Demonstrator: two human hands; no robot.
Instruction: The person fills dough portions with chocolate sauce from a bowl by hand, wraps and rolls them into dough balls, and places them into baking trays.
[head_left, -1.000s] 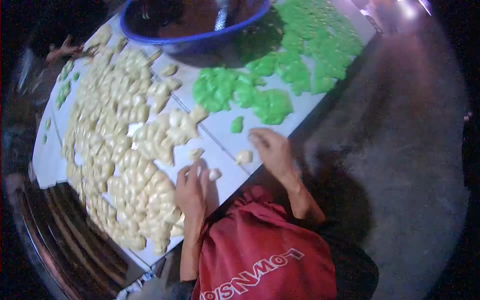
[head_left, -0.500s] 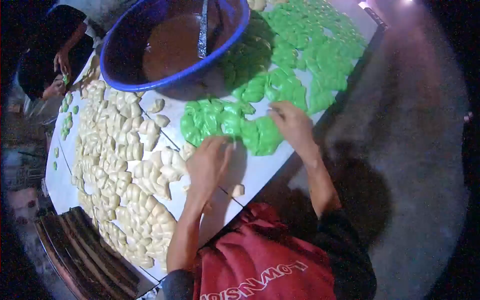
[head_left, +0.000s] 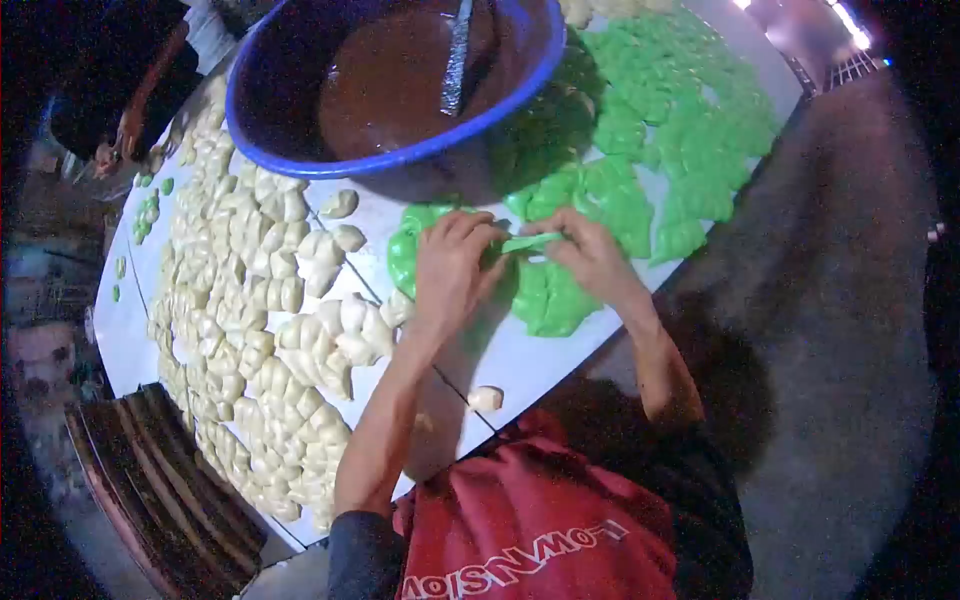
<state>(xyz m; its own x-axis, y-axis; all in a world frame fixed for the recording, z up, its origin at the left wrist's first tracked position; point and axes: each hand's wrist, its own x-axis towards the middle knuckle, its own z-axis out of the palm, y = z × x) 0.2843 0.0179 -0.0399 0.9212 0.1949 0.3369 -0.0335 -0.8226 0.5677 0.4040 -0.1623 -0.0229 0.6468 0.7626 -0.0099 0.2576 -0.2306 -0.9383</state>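
Note:
A strip of green dough (head_left: pixel 530 242) stretches between my two hands. My left hand (head_left: pixel 456 265) has its fingers closed at the strip's left end, the tips partly hidden behind the knuckles. At the other end my right hand (head_left: pixel 594 258) pinches the strip between thumb and fingers. Flattened green dough pieces (head_left: pixel 552 300) lie just below the hands, and more green dough (head_left: pixel 404 250) shows left of my left hand. Cream-coloured dough pieces (head_left: pixel 310 345) cover the table to the left, many touching one another.
A blue basin (head_left: pixel 400 160) of brown liquid (head_left: pixel 385 90) stands beyond my hands, a metal spatula-like tool (head_left: pixel 458 60) leaning in it. Dark ridged trays (head_left: pixel 165 490) sit at lower left. One cream piece (head_left: pixel 486 398) lies near the table's (head_left: pixel 530 375) edge. Another person's hands (head_left: pixel 122 140) work at upper left.
My hands have come up from the green dough and closer together, now with a green strip between them. The whole view has shifted slightly.

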